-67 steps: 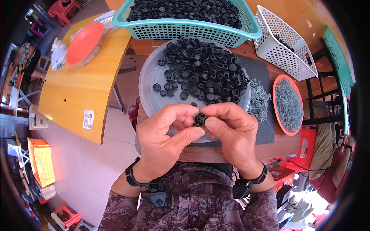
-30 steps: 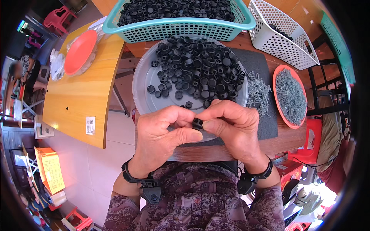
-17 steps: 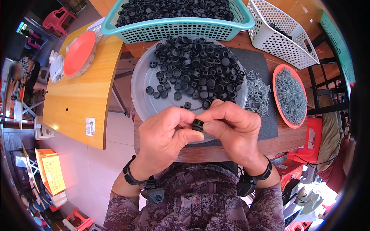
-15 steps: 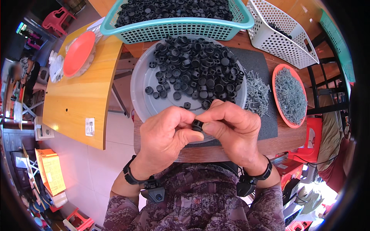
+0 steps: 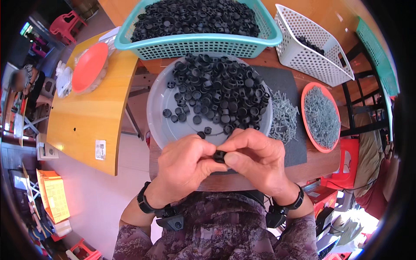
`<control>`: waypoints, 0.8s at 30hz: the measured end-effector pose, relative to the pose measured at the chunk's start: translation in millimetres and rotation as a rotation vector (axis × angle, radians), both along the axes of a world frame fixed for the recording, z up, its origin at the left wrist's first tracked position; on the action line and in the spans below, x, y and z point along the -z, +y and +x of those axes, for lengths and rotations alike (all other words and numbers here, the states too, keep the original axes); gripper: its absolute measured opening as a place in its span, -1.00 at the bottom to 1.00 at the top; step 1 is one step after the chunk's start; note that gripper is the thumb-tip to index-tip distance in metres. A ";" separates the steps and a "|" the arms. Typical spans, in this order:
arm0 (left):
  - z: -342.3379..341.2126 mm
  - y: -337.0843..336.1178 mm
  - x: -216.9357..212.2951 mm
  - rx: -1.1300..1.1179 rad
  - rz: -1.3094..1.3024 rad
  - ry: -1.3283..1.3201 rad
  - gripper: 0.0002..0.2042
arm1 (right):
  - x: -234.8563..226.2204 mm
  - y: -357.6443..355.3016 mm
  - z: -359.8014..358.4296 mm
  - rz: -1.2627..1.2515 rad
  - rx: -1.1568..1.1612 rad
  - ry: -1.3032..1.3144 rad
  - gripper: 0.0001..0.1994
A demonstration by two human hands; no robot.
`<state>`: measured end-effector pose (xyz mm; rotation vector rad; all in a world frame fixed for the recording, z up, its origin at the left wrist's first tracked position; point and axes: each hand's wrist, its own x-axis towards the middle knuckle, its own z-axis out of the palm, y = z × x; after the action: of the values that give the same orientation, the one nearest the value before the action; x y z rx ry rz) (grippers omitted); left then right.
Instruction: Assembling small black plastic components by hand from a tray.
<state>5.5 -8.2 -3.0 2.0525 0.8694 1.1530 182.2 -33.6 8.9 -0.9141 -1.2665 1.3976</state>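
Observation:
Both my hands meet over the near rim of a round translucent tray (image 5: pixel 160 130). My left hand (image 5: pixel 184 162) and my right hand (image 5: pixel 258 160) pinch a small black plastic part (image 5: pixel 220 156) between thumbs and forefingers. The part looks round with openings in its side; the fingers cover much of it. In the tray lies a heap of similar black round parts (image 5: pixel 216 91), with a few loose ones toward its left and near side. To the right, silver screws (image 5: pixel 284 117) lie piled on a dark grey mat (image 5: pixel 297 149).
An orange-red dish (image 5: pixel 304 125) of screws stands at the right. Behind the tray is a teal basket (image 5: pixel 199 52) full of black parts, beside a white perforated basket (image 5: pixel 299 58). A yellow table (image 5: pixel 86 125) with a red dish (image 5: pixel 90 67) stands left. A person (image 5: pixel 30 80) sits far left.
The view has tilted, so the tray and baskets appear slightly lower. Both hands keep their pinch on the black part, which has turned slightly between the fingers.

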 end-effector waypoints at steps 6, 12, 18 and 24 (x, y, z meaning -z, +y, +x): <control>-0.9 1.1 -5.1 -0.023 0.091 0.091 -0.73 | -2.5 -0.5 14.4 -0.148 0.092 0.104 -0.85; -32.6 21.2 -9.0 -0.348 0.178 0.209 -0.84 | -34.8 43.8 88.0 0.091 0.539 -0.277 -0.83; -31.0 24.4 -14.0 -0.072 0.348 0.561 -0.86 | -58.1 86.7 153.5 0.286 0.773 -0.491 -0.82; -18.7 27.1 -20.0 0.069 0.185 0.769 -0.77 | -40.5 141.3 195.9 0.454 0.955 -0.627 -0.82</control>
<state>-13.1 18.9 17.0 2.7054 1.0436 0.3848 378.2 107.7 49.4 -1.4107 -1.2285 0.0596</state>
